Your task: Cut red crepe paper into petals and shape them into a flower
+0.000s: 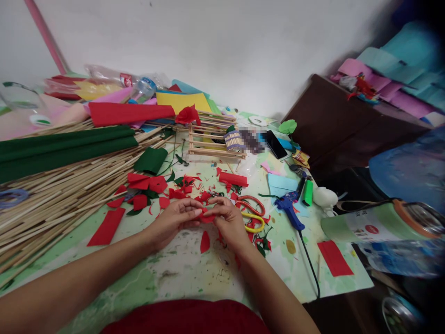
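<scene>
Left of the blue glue gun, the left hand and right hand share a narrow grip on a red piece above the desk. Right of the gun, a green tumbler bears a red round logo, lettering partly legible: "ER".

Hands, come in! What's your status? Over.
Left hand and right hand pinching small red piece. Scissors crowding close beside right hand. Red scraps scattered around. Over.
</scene>
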The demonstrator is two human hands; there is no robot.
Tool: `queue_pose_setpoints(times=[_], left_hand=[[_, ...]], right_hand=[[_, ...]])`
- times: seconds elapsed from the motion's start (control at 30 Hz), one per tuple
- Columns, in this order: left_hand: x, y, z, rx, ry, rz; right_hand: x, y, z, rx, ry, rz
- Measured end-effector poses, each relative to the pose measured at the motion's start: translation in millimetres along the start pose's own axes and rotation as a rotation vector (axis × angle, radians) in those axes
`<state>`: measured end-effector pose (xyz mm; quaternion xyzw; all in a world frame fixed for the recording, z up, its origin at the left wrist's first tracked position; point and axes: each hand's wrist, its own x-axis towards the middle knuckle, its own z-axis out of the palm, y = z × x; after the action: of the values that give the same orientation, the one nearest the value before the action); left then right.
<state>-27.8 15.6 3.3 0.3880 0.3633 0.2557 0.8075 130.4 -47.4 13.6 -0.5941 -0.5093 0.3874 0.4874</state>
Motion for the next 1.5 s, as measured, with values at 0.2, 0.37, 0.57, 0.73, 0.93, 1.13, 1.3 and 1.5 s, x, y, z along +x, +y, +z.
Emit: queue_pose_setpoints(times=[0.2, 0.37, 0.57, 0.73, 0.93, 1.13, 1.3, 1.5], left_hand=[[0.7, -2.7, -1.3, -0.013, 0.01, 0.007], [0.9, -2.4, -1.6, -0.031, 0.025, 0.019], [2.5, -3.5, -1.0, -0.043, 0.054, 0.036], [2.5, -5.0, -1.1, -0.064, 0.084, 0.037], [2.4, -5.8, 0.5, -0.051, 0.091, 0.062], [3.0, -7.4, 1.1, -0.04, 0.095, 0.061], [2.4, -6.7, 0.6, -0.036, 0.067, 0.039], [0.2, -5.7, 0.4, -0.033, 0.056, 0.009]], right_hand=[[0.1, 2.6, 0.1, -0.021, 0.012, -0.013], [2.5, 7.1, -5.6, -0.036, 0.083, -0.034], [4.4, 7.0, -11.5, -0.047, 0.194, -0.069], [-0.4, 4.0, -9.1, -0.114, 0.188, -0.09], [-4.4, 5.6, -0.4, -0.21, 0.13, -0.072], [-5.2, 4.5, 9.0, -0.108, 0.133, -0.004], [-4.8, 5.1, 4.5, -0.033, 0.146, 0.017], [-4.1, 1.2, 1.5, -0.065, 0.104, 0.006]])
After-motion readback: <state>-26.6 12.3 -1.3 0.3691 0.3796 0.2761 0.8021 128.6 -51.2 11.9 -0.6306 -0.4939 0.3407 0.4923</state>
